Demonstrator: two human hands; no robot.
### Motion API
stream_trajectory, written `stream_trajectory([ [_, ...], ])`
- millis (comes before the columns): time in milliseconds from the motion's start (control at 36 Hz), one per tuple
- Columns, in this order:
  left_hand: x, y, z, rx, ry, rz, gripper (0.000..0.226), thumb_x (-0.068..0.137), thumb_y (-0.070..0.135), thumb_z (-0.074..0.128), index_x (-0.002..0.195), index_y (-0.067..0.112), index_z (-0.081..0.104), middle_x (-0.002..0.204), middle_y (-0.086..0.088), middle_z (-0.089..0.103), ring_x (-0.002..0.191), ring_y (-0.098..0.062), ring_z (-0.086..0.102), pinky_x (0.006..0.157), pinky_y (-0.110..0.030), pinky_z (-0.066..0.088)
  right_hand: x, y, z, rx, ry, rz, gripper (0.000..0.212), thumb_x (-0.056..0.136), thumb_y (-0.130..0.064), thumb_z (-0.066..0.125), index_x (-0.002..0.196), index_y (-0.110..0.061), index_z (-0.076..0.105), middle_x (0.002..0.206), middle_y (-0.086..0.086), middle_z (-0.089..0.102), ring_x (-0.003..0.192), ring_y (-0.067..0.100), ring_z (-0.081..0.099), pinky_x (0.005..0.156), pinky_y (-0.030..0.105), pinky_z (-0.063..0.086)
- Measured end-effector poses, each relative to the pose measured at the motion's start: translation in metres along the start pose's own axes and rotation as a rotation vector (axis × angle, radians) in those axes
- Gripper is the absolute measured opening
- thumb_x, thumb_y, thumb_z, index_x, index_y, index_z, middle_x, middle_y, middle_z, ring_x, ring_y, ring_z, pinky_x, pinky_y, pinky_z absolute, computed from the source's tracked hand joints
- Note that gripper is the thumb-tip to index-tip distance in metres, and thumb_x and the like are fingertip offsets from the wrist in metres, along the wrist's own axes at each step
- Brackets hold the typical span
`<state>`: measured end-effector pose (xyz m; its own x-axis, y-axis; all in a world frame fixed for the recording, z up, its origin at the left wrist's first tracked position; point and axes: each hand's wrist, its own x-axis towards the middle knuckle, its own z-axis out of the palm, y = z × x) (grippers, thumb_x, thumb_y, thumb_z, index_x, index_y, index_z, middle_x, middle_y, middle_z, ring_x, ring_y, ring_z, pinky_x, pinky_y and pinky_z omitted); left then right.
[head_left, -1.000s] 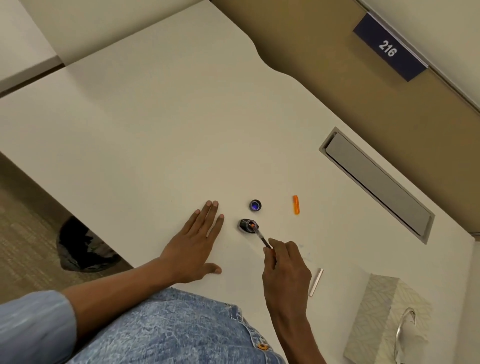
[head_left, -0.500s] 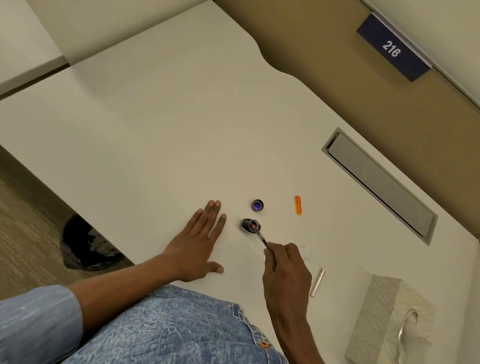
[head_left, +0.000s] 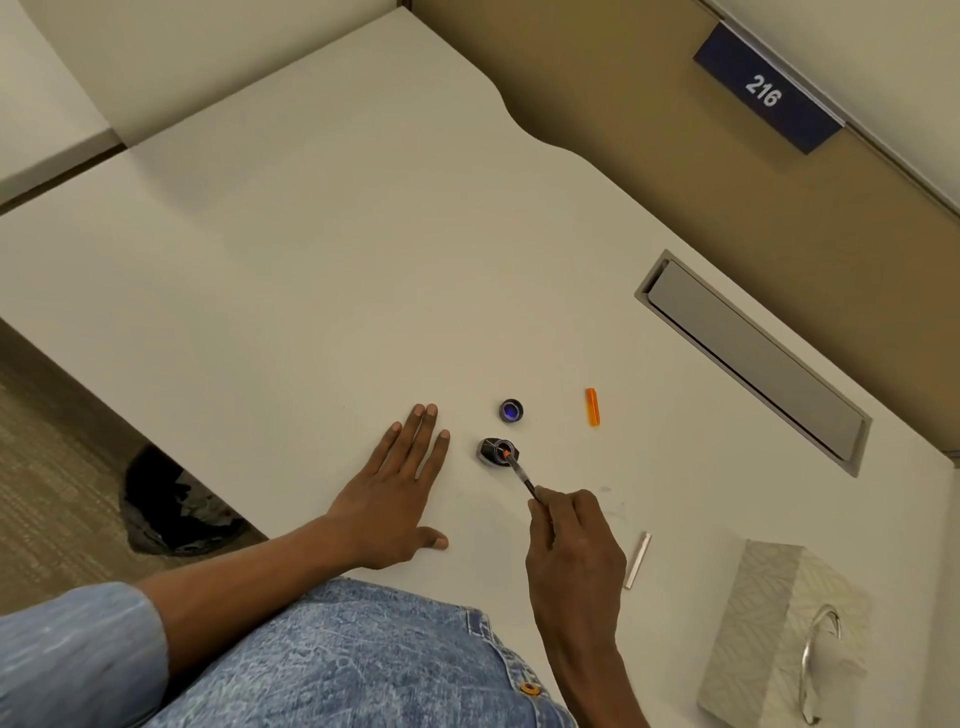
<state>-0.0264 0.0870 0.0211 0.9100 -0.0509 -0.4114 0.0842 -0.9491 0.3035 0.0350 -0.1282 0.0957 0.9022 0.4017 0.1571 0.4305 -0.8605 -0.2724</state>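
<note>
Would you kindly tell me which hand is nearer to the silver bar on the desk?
Right. The right hand, gripping a pen, is just left of the silver bar, apart from it; the left hand rests flat on the desk much farther left.

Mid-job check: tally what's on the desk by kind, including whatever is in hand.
Ink bottle: 1
Bottle cap: 1
Pen pieces: 3, namely orange piece, silver piece, dark piece held by right hand, tip at the bottle's mouth
Tissue box: 1
Total: 6
</note>
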Motion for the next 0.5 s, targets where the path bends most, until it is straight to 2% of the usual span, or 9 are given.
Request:
stream_trajectory([
  [111, 0.0, -0.001, 0.002, -0.014, 0.024, 0.007, 0.128, 0.089, 0.083, 0.045, 0.158, 0.009, -0.033, 0.162, -0.017, -0.049, 0.151, -0.032, -0.045, 0.13, -0.049, -0.014, -0.002, -0.001, 0.0, 0.003, -0.004, 0.016, 0.016, 0.087, -0.008, 0.086, 0.101, -0.007, 0.079, 0.078, 0.005, 0.063, 0.059, 0.023, 0.06, 0.046, 0.036, 0.054],
  [500, 0.0, -0.001, 0.002, -0.009, 0.026, 0.007, 0.128, 0.089, 0.083, 0.044, 0.158, 0.008, -0.033, 0.161, -0.017, -0.049, 0.151, -0.032, -0.045, 0.131, -0.049, -0.013, -0.007, -0.01, 0.002, -0.016, 0.056, 0.034, 0.015, 0.086, -0.01, 0.085, 0.1, -0.006, 0.079, 0.078, 0.005, 0.064, 0.057, 0.023, 0.06, 0.046, 0.033, 0.053],
])
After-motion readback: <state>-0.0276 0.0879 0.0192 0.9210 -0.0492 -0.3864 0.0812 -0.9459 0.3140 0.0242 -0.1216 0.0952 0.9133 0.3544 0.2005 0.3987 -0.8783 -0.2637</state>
